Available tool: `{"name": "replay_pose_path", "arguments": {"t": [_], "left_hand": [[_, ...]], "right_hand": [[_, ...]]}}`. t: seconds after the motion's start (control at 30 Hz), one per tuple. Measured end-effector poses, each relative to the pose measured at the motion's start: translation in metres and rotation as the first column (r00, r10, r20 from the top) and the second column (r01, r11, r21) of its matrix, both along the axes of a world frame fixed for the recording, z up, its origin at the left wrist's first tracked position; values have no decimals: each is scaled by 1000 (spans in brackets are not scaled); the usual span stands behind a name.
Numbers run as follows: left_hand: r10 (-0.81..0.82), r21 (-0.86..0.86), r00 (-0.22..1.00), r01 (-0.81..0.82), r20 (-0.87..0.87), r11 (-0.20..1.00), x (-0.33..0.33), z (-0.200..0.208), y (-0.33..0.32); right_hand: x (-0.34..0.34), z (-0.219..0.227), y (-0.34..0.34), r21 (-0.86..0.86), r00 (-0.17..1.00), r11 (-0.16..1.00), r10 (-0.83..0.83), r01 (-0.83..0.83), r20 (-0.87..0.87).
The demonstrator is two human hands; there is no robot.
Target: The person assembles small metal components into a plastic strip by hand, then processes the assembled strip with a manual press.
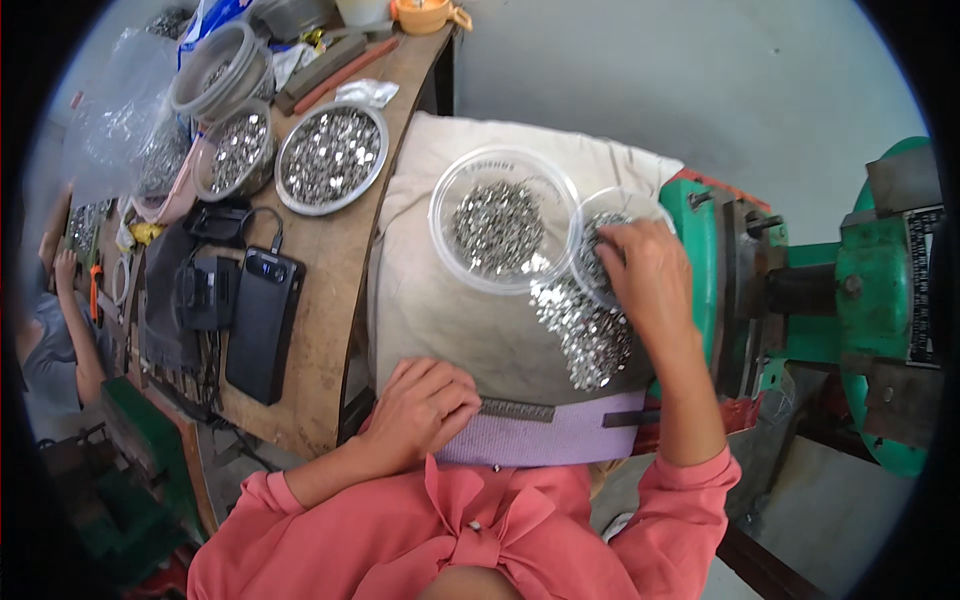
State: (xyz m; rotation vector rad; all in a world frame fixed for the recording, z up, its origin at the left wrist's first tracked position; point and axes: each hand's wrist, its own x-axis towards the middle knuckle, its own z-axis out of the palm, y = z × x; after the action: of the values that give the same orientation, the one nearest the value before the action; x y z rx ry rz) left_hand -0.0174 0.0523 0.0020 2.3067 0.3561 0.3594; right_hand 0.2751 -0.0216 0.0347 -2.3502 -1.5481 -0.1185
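metal pcs (589,257) in sm. tub (648,204) lie beside fingers (612,238) of r. hand (650,277)

Open beige cloth (455,325) spans the center of the frame — room for a hand between the round, clear plastic tub (553,182) above and the bare left hand (420,405) below. To the right, passage is blocked by a spill of shiny silver metal pieces (592,345), the bare right hand (647,275) and — at the edge — a green metal machine (868,285).
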Motion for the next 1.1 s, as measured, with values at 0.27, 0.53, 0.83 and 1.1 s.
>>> {"name": "replay_pose_path", "arguments": {"t": [0.27, 0.53, 0.83, 1.1], "left_hand": [[-35, -30, 998, 33, -56, 999, -1, 4, 5], [-22, -65, 995, 15, -99, 998, -3, 12, 10], [-70, 114, 992, 82, -105, 990, -1, 16, 9], [-83, 60, 996, 84, -27, 995, 21, 53, 21]], "right_hand": [[11, -5, 26, -76, 999, 997, 31, -30, 15], [10, -10, 24, -111, 999, 994, 8, -5, 33], [5, 3, 10, -3, 921, 993, -113, 121, -374], [11, 3, -9, 86, 764, 969, -127, 232, -632]]}}
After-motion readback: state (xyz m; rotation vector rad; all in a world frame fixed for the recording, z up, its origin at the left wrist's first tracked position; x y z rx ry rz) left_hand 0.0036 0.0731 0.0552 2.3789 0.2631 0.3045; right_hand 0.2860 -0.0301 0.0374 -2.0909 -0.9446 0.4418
